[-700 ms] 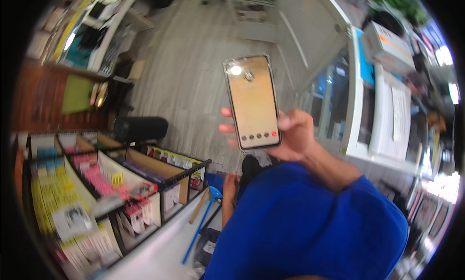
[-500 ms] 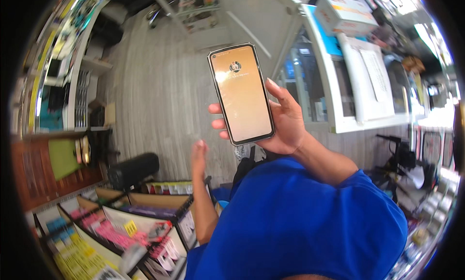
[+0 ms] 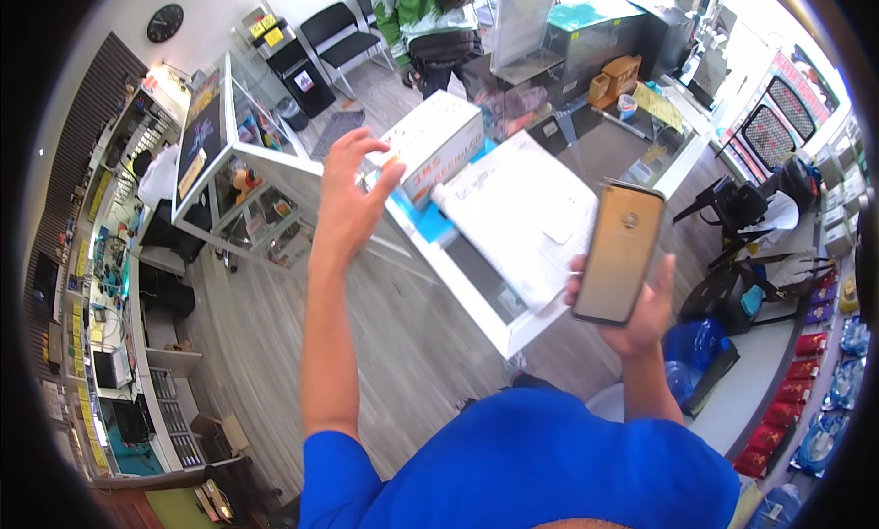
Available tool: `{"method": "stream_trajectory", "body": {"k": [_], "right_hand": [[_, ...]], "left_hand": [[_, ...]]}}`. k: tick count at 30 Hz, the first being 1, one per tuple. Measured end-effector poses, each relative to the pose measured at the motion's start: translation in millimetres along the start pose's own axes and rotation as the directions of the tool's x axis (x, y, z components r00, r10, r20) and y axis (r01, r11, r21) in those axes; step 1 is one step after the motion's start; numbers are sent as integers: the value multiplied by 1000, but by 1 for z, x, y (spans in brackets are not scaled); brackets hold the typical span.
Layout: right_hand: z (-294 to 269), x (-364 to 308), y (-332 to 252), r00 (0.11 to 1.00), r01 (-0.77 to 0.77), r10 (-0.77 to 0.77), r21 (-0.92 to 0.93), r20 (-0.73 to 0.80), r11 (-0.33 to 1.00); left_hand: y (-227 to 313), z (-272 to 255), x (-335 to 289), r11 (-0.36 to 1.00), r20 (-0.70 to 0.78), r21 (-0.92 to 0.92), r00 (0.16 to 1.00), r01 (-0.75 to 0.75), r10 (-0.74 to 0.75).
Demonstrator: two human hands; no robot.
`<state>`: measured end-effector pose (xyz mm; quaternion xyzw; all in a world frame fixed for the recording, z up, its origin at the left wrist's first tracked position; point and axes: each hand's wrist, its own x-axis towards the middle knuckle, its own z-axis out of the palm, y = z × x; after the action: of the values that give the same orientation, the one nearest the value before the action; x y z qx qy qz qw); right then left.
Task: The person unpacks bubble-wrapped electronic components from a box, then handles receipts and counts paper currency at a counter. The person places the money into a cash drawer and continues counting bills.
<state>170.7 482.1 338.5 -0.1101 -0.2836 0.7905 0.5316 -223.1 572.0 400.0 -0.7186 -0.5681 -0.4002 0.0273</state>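
Note:
In my right hand (image 3: 638, 314) rests a smartphone (image 3: 620, 253) with an orange-to-grey lit screen, its fingers wrapped round the long edges. Raised at the left, my left hand (image 3: 351, 190) holds nothing that I can see; its fingers are curved and apart. It appears close to the left side of a white cardboard box (image 3: 430, 145) with orange print, though I cannot tell whether it touches. The box stands on the white-edged glass counter (image 3: 499, 332), beside a large white sheet (image 3: 522, 209) and over a blue sheet (image 3: 430, 220).
Beyond the counter stands a person (image 3: 430, 21) in a green and white top. Black chairs (image 3: 343, 35) line the back wall. Glass display cases (image 3: 265, 218) and a long workbench (image 3: 124, 346) run along the left. At the right are a black chair (image 3: 732, 199) and shelves with red packets (image 3: 778, 396).
The view has swung up and right toward the counter. My left hand has risen from low beside my body to near the box. The phone, still in my right hand, now appears farther right.

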Motion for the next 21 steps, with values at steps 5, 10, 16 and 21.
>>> {"method": "stream_trajectory", "body": {"k": [5, 10, 16, 21], "right_hand": [[-37, -8, -31, 977, 131, -138, -53, -161, 990], [-26, 5, -13, 973, 180, -169, 56, -155, 982], [22, 42, 40, 998, -17, 16, -28, -53, 999], [93, 42, 141, 985, -170, 170, -44, -6, 984]], "left_hand": [[-8, 53, 66, 957, 483, 219, 831, 190, -276], [-4, 31, 59, 970, 383, 133, 893, 201, -238], [-5, -87, -9, 811, 197, -319, 871, 491, -450], [-59, -164, -153, 754, -82, -533, 864, 383, -497]]}}
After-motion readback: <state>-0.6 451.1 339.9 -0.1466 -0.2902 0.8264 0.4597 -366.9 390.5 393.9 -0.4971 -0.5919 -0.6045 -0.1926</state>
